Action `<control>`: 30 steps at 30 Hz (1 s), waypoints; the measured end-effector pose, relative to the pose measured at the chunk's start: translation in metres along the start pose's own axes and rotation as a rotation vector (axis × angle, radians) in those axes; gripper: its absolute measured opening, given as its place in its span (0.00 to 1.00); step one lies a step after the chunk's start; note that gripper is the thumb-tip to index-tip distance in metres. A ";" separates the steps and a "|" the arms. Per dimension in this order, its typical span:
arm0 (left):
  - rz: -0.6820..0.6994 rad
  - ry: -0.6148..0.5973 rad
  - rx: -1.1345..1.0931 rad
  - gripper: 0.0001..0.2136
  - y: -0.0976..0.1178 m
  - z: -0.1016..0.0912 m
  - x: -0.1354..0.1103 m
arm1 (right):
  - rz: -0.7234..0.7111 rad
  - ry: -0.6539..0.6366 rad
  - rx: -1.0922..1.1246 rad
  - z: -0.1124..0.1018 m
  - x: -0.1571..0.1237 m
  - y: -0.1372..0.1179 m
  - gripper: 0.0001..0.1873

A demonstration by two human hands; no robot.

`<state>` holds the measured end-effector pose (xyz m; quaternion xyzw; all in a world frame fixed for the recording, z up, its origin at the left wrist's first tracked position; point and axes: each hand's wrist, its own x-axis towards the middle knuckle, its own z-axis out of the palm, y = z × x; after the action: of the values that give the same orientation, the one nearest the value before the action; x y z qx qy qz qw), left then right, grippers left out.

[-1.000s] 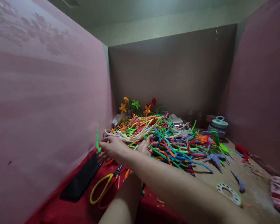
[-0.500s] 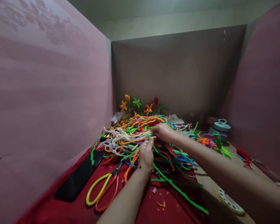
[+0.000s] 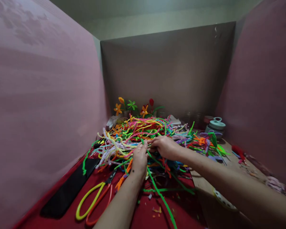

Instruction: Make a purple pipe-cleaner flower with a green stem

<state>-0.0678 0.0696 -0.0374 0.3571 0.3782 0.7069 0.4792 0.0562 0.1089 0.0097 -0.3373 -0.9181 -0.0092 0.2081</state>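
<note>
A big tangled heap of many-coloured pipe cleaners covers the middle of the table. At its near side, my left hand is closed, thumb and fingers pinching a green pipe cleaner whose tip pokes up above the thumb. Just to the right, my right hand has its fingers bent and drawn together against the heap, close to the left fingertips. What those fingers hold is hidden. Long green pipe cleaner stems trail from below the hands toward the near edge.
Scissors with yellow and red handles lie left of my left forearm, beside a black phone-like slab. Fuzzy flowers stand behind the heap. A teal-lidded jar is at right. Pink walls flank the table.
The view has shifted, so most things sit further left. My right hand has come down from the heap's top to beside my left hand, which keeps its pinch.
</note>
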 end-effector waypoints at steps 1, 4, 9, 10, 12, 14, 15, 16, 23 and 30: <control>-0.006 0.008 -0.001 0.12 0.000 0.000 0.000 | 0.046 0.033 0.009 -0.005 0.003 0.001 0.13; -0.015 0.024 -0.015 0.12 -0.001 0.000 0.000 | 0.179 0.149 0.020 -0.021 0.015 0.008 0.17; 0.003 0.025 -0.080 0.12 0.003 0.000 0.001 | 0.407 0.245 0.028 -0.033 0.025 0.021 0.17; 0.011 0.023 -0.101 0.12 0.005 0.000 0.001 | 0.427 0.220 0.043 -0.032 0.024 0.023 0.16; 0.038 0.030 -0.142 0.12 0.010 0.001 0.002 | 0.434 0.153 0.081 -0.029 0.020 0.025 0.15; 0.069 0.041 -0.185 0.12 0.016 0.002 0.003 | 0.422 0.104 0.105 -0.023 0.016 0.027 0.16; 0.081 0.038 -0.206 0.12 0.018 0.002 0.002 | 0.415 0.087 0.109 -0.020 0.014 0.028 0.18; 0.093 0.026 -0.223 0.12 0.020 0.003 0.002 | 0.406 0.070 0.108 -0.017 0.013 0.028 0.19; 0.146 -0.054 -0.218 0.09 0.018 0.002 0.007 | 0.304 -0.106 0.037 -0.005 0.009 0.019 0.14; 0.217 -0.053 -0.217 0.09 0.017 -0.007 0.021 | 0.178 -0.086 -0.061 -0.001 -0.012 0.012 0.14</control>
<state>-0.0870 0.0838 -0.0227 0.3605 0.2460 0.7815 0.4458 0.0723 0.1103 0.0040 -0.4236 -0.8919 -0.0039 0.1579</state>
